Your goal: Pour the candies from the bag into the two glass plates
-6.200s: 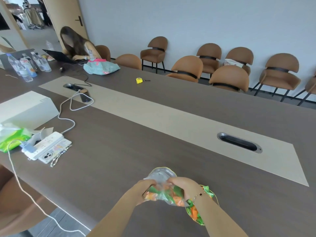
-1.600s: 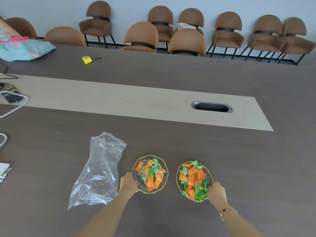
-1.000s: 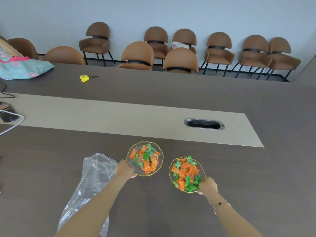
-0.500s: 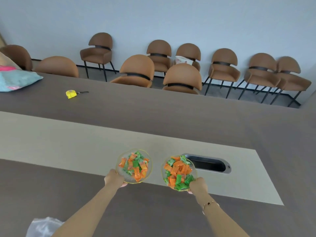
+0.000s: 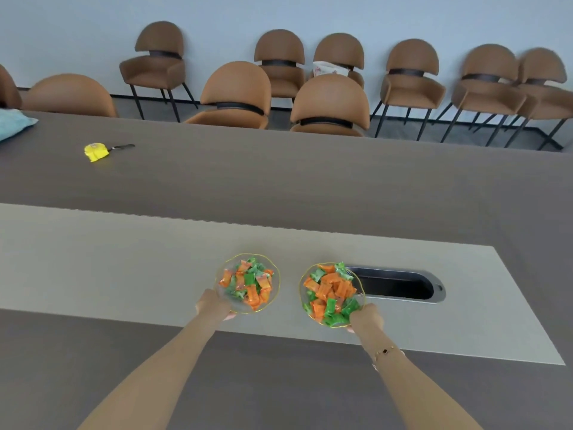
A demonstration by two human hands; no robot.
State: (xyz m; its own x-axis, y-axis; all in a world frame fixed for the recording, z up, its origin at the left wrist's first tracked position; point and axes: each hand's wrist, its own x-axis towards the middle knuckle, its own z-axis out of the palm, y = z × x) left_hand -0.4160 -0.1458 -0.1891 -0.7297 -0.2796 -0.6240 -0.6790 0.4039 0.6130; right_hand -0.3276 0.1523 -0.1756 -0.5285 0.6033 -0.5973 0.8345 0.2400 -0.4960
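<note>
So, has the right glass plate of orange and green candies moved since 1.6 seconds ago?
Yes. The right glass plate, held by the right hand, went away from the person: then on dark wood short of the oval cable slot, now beside it on the beige strip.

brown table [image 5: 279, 181] with beige strip [image 5: 124, 259] carries a yellow tape measure [image 5: 96, 152].

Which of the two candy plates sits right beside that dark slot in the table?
The plate in the right hand: its rim overlaps the cable slot; the left plate sits clear.
</note>
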